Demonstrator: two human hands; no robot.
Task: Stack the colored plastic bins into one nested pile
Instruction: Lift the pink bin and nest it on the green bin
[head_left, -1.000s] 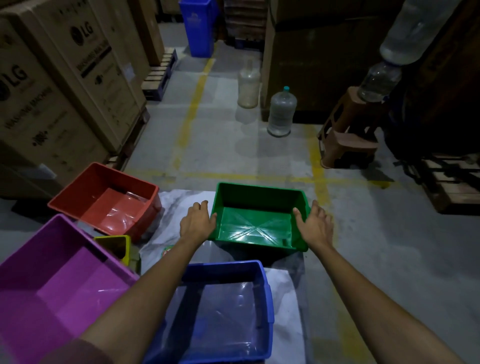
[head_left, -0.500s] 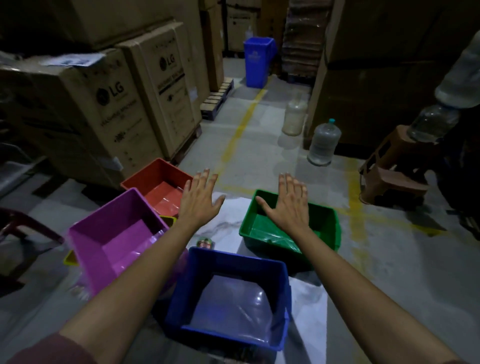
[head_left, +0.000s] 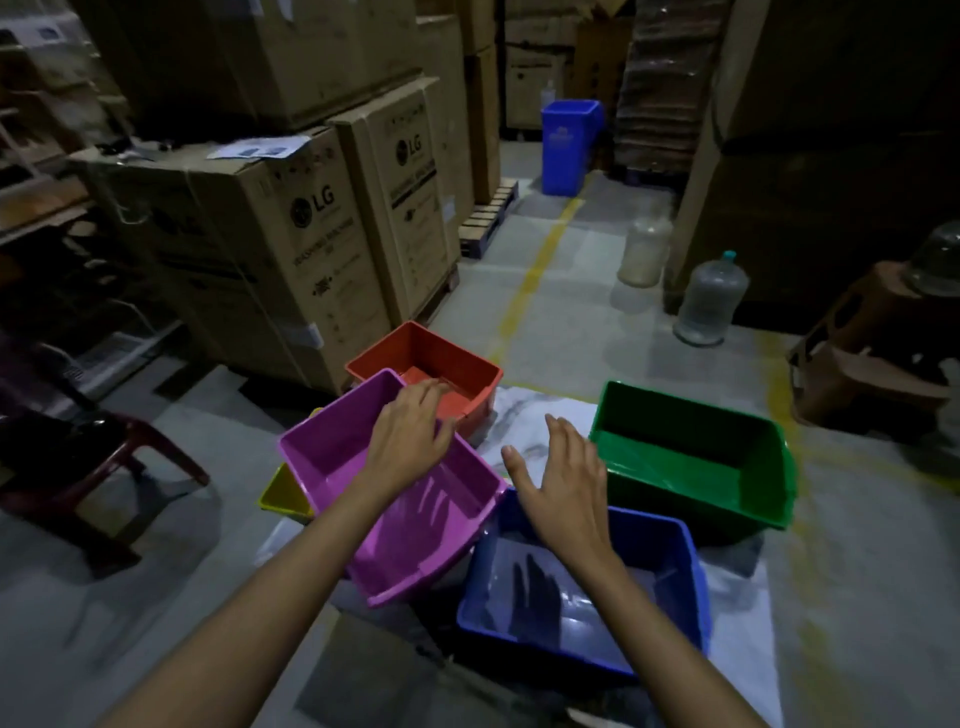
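— What surrounds the bins?

— Stacked cardboard cartons (head_left: 291, 244) fill the upper left of the frame, a dark red plastic chair (head_left: 98, 457) sits at the left edge, a blue waste bin (head_left: 569, 145) stands top centre, and two large water jugs (head_left: 709, 299) stand right of centre with a brown stool (head_left: 872, 358) at the far right.

— And the bins themselves?

— Five, one of each colour. The purple bin (head_left: 415, 525) sits centre, tilted, just in front of the red bin (head_left: 457, 369). The green bin (head_left: 696, 457) is right of centre, the blue bin (head_left: 587, 587) below it.

— Anything hidden?

— The yellow bin (head_left: 283, 493) is mostly covered by the purple one; only a corner shows.

— The hands?

— The left hand (head_left: 410, 436) hovers over the purple bin's far rim, fingers loosely curled, blurred; whether it touches, I cannot tell. The right hand (head_left: 563, 483) hangs above the blue bin, fingers spread, holding nothing.
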